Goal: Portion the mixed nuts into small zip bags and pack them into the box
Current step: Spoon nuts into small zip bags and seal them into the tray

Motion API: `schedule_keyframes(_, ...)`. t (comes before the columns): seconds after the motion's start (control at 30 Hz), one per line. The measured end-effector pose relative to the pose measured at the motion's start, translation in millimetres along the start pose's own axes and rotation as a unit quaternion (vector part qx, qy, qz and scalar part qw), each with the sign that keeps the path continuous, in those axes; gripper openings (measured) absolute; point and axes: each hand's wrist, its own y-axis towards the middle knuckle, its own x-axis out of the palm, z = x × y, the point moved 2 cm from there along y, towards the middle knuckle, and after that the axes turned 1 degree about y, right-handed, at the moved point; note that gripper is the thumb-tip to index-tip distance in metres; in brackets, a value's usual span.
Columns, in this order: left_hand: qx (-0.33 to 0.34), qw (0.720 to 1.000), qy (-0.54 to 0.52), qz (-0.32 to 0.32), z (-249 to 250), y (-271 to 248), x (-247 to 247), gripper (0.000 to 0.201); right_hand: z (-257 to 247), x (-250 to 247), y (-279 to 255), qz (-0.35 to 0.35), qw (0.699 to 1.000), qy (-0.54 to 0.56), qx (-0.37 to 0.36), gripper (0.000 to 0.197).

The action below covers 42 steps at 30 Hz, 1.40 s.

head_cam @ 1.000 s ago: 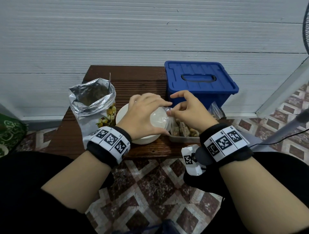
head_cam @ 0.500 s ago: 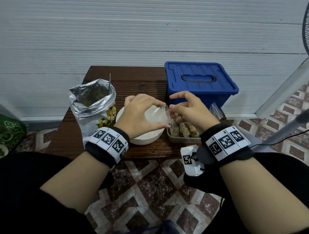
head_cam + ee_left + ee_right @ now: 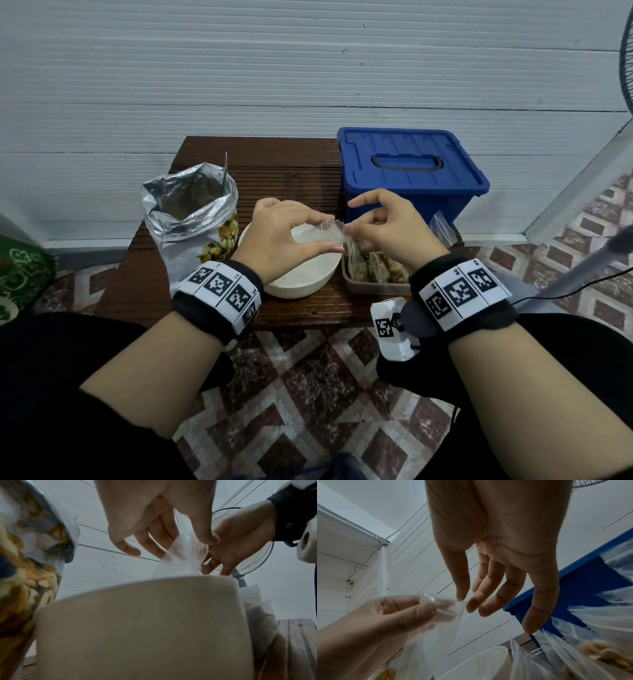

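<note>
A small clear zip bag (image 3: 318, 236) hangs empty over the white bowl (image 3: 298, 284). My left hand (image 3: 334, 233) pinches its zip strip (image 3: 443, 605) between thumb and forefinger. My right hand (image 3: 352, 231) pinches the bag's opposite top edge (image 3: 459, 601) with thumb and fingertips; its other fingers are spread. In the left wrist view the bag (image 3: 181, 561) dangles just above the bowl's rim (image 3: 171, 580). The open foil bag of mixed nuts (image 3: 191, 212) stands on the left. At the back right the blue box (image 3: 411, 171) has its lid on.
A clear tray (image 3: 376, 291) with several filled nut bags sits right of the bowl, under my right wrist. A spoon handle (image 3: 225, 171) sticks out of the foil bag. More empty bags (image 3: 442, 226) lie by the box. The small wooden table (image 3: 274, 164) ends near my knees.
Both hands have lifted the bag from down by the bowl to a little above it. The right fingers have shifted onto the bag's top edge.
</note>
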Motion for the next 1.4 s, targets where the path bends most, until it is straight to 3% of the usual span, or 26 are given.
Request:
schedule_keyframes(0.33, -0.005, 1.0, -0.015, 0.017, 5, 2, -7, 0.042, -10, 2, 3, 0.022, 1.0, 0.008, -0.014, 0.028)
schedule_keyframes(0.5, -0.015, 0.996, -0.033, 0.08, 12, 8, -32, 0.039, -22, 5, 5, 0.076, 0.995, 0.062, -0.018, 0.013)
schedule_keyframes(0.63, -0.03, 0.991, -0.023, 0.125, 18, 11, -69, 0.043, -28, 10, 9, 0.094, 0.993, 0.064, -0.029, 0.013)
schedule_keyframes(0.9, -0.114, 0.97, 0.022, 0.213, -8, 0, -133, 0.039, -52, 54, 32, 0.032, 0.997, 0.031, -0.07, 0.008)
schedule_keyframes(1.03, -0.159, 0.954, 0.063, 0.245, -39, -17, -157, 0.042, -68, 82, 50, 0.006, 0.997, -0.013, -0.076, 0.027)
schedule_keyframes(1.2, -0.209, 0.942, 0.091, 0.247, -69, -32, -165, 0.044, -88, 108, 67, 0.003, 0.995, -0.052, -0.087, 0.043)
schedule_keyframes(1.4, -0.221, 0.953, 0.047, 0.204, -80, -37, -156, 0.048, -97, 132, 75, 0.045, 0.971, -0.159, -0.174, 0.019)
